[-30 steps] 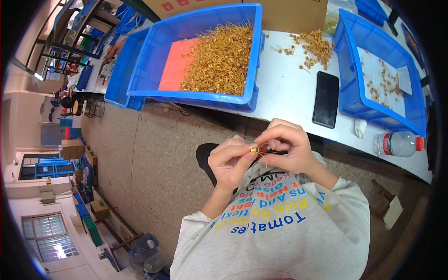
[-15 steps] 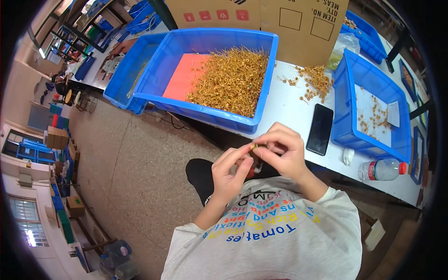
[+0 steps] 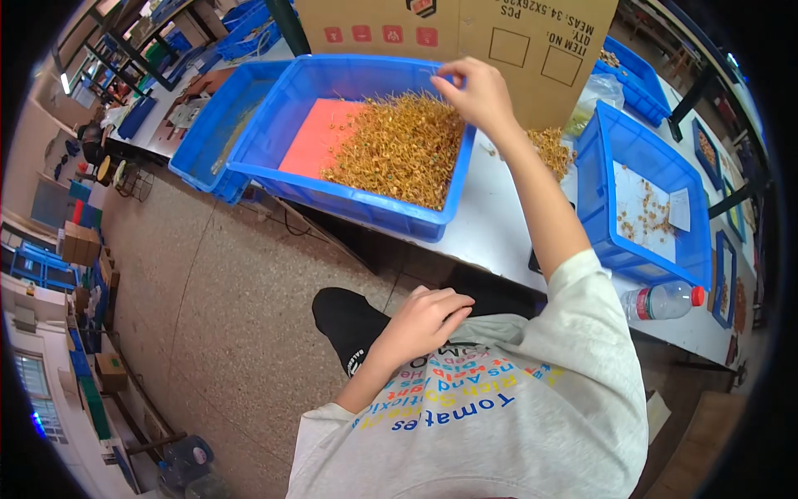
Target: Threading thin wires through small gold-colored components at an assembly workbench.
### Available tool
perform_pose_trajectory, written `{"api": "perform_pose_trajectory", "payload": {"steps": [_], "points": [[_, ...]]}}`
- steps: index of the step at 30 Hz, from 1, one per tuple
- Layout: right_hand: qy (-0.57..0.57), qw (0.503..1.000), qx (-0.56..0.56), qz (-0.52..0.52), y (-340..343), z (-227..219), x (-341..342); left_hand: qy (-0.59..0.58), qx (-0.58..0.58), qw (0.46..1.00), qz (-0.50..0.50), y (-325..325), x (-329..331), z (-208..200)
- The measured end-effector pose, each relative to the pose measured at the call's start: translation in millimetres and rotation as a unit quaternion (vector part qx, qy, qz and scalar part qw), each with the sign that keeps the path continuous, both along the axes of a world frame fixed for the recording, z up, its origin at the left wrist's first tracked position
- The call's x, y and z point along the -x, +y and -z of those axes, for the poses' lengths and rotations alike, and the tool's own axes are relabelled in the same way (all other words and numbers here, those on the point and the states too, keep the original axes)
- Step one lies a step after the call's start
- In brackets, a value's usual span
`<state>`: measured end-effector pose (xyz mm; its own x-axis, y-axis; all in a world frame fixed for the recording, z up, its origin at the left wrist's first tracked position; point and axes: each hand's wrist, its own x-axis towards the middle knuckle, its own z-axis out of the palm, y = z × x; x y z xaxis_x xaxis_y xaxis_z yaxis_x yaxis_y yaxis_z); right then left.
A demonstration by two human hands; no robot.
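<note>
Over the far right corner of a large blue bin [image 3: 332, 193], my right hand [image 3: 480, 93] hangs with thumb and fingers pinched. Whatever it holds, if anything, is too small to make out. A heap of small gold-coloured pieces with thin stems [image 3: 399, 150] fills the right part of the bin, and a flat red-pink sheet [image 3: 307, 141] lies at its left. My left hand [image 3: 424, 323] is low over my lap, fingers curled together and thumb near them; its palm side is hidden. More gold stemmed pieces [image 3: 550, 151] lie on the table beyond my right forearm.
Right of my forearm stands another blue bin [image 3: 611, 241] with a few gold pieces on white paper. A clear bottle with a red cap [image 3: 665, 302] lies near the table edge. Behind the bins rises a cardboard box [image 3: 532, 75]. Another blue tray [image 3: 195, 162] adjoins on the left.
My hands were together over my lap, fingering a small gold piece. The right has moved up and away to the bin's far right corner; the left has stayed low, its fingers now curled.
</note>
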<state>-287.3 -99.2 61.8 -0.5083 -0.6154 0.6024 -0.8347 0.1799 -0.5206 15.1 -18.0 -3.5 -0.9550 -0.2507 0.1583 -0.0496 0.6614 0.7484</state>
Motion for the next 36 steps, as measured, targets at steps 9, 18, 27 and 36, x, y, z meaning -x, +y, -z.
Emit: {"api": "perform_pose_trajectory", "payload": {"steps": [9, 18, 27, 36], "points": [[-0.052, 0.995, 0.083, 0.014, 54.7, 22.9, 1.1, -0.065, 0.028, 0.997, 0.004, -0.6, -16.5, 26.1], [0.084, 0.976, -0.133, 0.153, 78.4, 108.3, 1.4, -0.19, 0.056, 0.98, 0.025, -6.7, -23.3, 52.1], [0.187, 0.936, -0.252, 0.159, 47.5, 125.7, 15.3, -0.216, 0.077, 0.973, 0.024, -6.4, -27.8, 55.5], [0.121, 0.988, -0.047, 0.083, 70.9, 112.4, 2.9, -0.198, 0.045, 0.979, 0.028, -2.9, -30.0, 66.2]]}}
